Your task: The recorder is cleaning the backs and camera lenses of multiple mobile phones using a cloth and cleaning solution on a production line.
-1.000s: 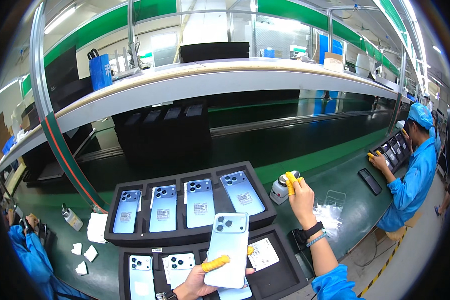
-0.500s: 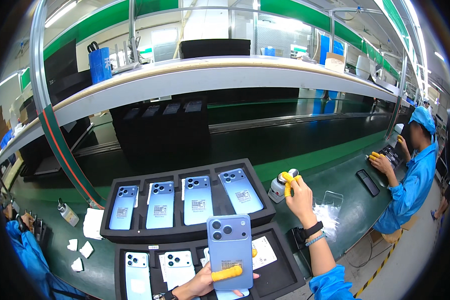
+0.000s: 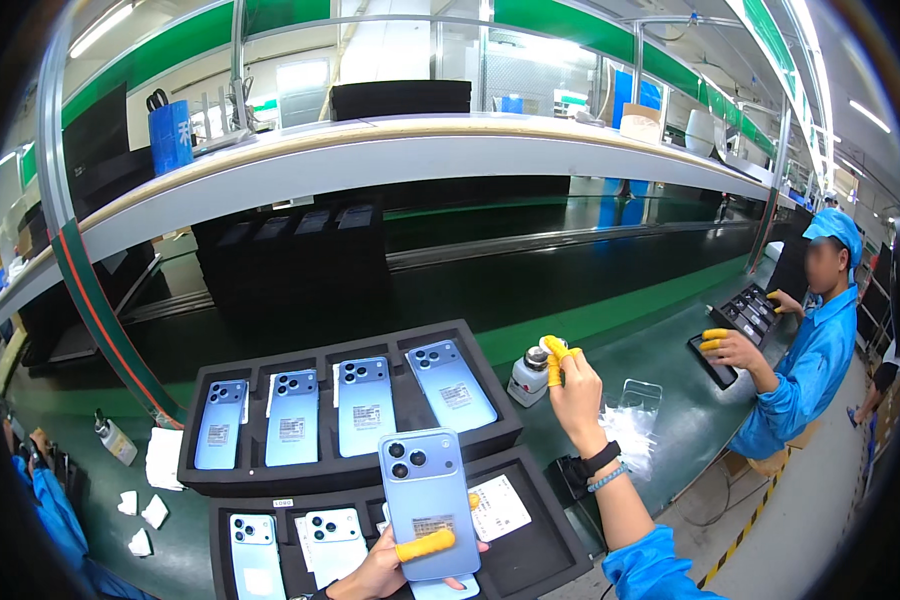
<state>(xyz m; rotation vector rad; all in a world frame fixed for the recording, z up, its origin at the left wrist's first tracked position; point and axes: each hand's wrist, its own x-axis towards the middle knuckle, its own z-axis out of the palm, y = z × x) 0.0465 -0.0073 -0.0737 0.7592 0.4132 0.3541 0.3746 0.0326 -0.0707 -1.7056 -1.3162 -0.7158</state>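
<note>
The left hand (image 3: 378,570) has its fingers (image 3: 425,546) closed around a phone (image 3: 422,490), the thumb across the lower back and other fingertips at the opposite edge. The phone is raised over a lower tray (image 3: 548,545), leaning slightly, camera end away from the palm; its top edge overlaps the near wall of an upper tray (image 3: 300,482) in view. To the right of the left fingers, a white printed card (image 3: 502,507) lies in a compartment with dark floor exposed around it. The right hand (image 3: 577,398) has its fingers bent and drawn together beside the top of a squat bottle (image 3: 527,382); a small pale piece shows at the tips, but whether they grip it cannot be told. Beyond and to the right of the right fingers, open room extends over the desk (image 3: 635,350) towards a co-worker (image 3: 808,330). Below and right of these fingers stands a clear plastic container (image 3: 632,430) with thin white pieces. Both trays are matte black, foam-like, with rectangular recesses. Beyond the left fingers, four glossy blue phones (image 3: 292,425) with rounded corners occupy the upper tray. Crumpled white pieces (image 3: 154,512) lie far left.
</note>
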